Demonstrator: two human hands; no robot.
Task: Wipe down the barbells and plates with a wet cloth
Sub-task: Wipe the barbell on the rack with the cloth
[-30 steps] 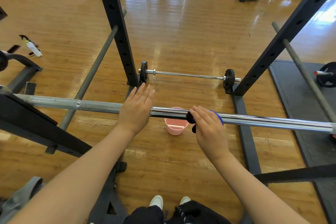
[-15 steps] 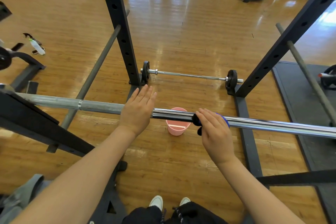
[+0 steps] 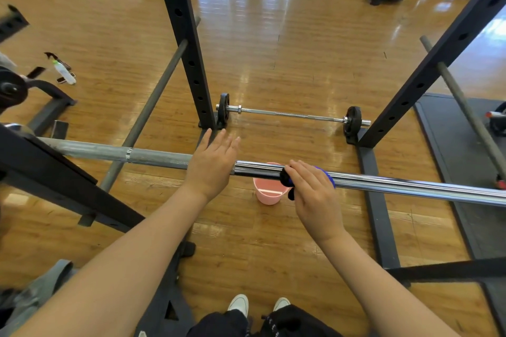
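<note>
Gym: flat left hand (image 3: 212,163), cloth-gripping right hand (image 3: 315,194)

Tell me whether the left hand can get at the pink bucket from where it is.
Probably not without bending: the left hand rests on the racked barbell, and the pink bucket sits on the floor below it.
</note>
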